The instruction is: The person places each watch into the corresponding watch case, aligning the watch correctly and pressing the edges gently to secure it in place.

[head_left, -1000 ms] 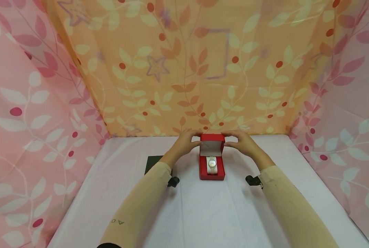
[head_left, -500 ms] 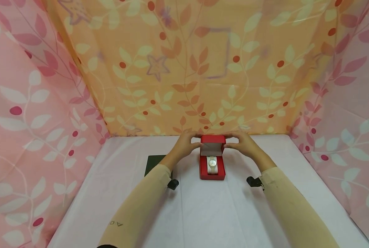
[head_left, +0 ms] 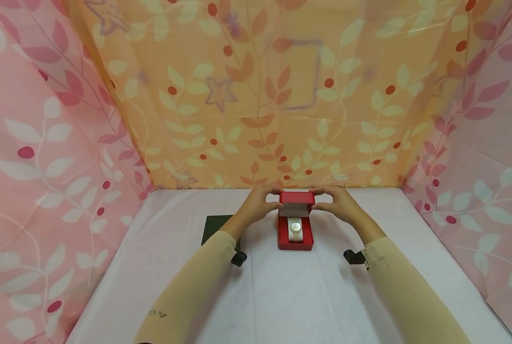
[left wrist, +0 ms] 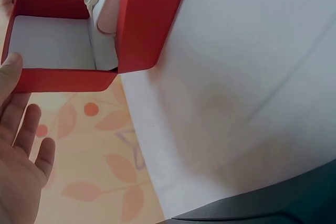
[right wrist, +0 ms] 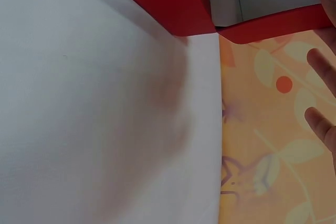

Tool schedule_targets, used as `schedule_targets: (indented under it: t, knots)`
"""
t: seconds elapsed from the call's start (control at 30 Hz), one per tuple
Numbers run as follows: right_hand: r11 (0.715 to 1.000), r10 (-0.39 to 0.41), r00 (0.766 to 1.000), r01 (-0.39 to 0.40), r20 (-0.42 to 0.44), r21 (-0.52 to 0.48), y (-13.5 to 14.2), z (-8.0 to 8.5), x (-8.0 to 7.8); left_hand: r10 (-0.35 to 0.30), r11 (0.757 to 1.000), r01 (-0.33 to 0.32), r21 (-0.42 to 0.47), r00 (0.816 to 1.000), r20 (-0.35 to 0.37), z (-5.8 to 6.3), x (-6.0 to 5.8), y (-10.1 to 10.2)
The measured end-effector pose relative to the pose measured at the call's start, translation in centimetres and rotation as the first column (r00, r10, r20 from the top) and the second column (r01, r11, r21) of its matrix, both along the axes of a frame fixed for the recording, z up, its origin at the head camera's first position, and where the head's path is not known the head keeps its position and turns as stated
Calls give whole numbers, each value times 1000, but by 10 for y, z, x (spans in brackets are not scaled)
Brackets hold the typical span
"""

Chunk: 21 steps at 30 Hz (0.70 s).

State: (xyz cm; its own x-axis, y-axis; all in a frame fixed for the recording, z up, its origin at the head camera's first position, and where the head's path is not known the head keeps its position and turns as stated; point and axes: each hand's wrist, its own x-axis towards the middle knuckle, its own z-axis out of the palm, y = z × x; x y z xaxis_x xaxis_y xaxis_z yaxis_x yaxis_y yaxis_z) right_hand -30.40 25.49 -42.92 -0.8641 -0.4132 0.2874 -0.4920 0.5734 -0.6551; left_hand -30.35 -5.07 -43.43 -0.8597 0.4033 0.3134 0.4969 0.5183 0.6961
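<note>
A red watch box [head_left: 295, 246] stands on the white cloth with its hinged lid [head_left: 296, 197] raised and leaning forward. Inside it, a wristwatch [head_left: 296, 227] with a pale strap is wrapped around a white cushion. My left hand [head_left: 257, 206] pinches the lid's left side, thumb at the front edge and fingers behind. On the opposite side, my right hand [head_left: 338, 205] pinches the lid the same way. In the left wrist view the left thumb [left wrist: 11, 72] lies on the lid's rim, its other fingers spread off it. The right wrist view shows only some right fingers [right wrist: 321, 69].
A dark green flat square object [head_left: 215, 227] lies left of the box, partly covered by the left forearm. Behind the table hangs an orange leaf-patterned cloth [head_left: 239, 95]; pink patterned cloths [head_left: 45, 191] flank both sides.
The lid has tipped forward and down slightly, both hands moving with it. The box base, the watch and the green object have stayed in place.
</note>
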Motion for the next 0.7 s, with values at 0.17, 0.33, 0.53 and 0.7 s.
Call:
schedule_targets:
  t: [0.17, 0.33, 0.53, 0.7]
  knots:
    - [1000, -6, 1000, 6, -3, -19, -1, -1, 5, 19, 1000, -20, 12, 999, 44, -1, 6, 0]
    - [999, -36, 999, 36, 3, -12, -1, -3, 10, 14, 1000, -14, 6, 999, 30, -2, 9, 0]
    - [998, -53, 998, 53, 21, -14, -2, -7, 15, -9, 1000, 9, 0, 1000, 5, -3, 12, 0]
    - [998, -38, 999, 39, 29, -44, -2, -8, 19, -1, 1000, 0, -31, 1000, -26, -4, 15, 0]
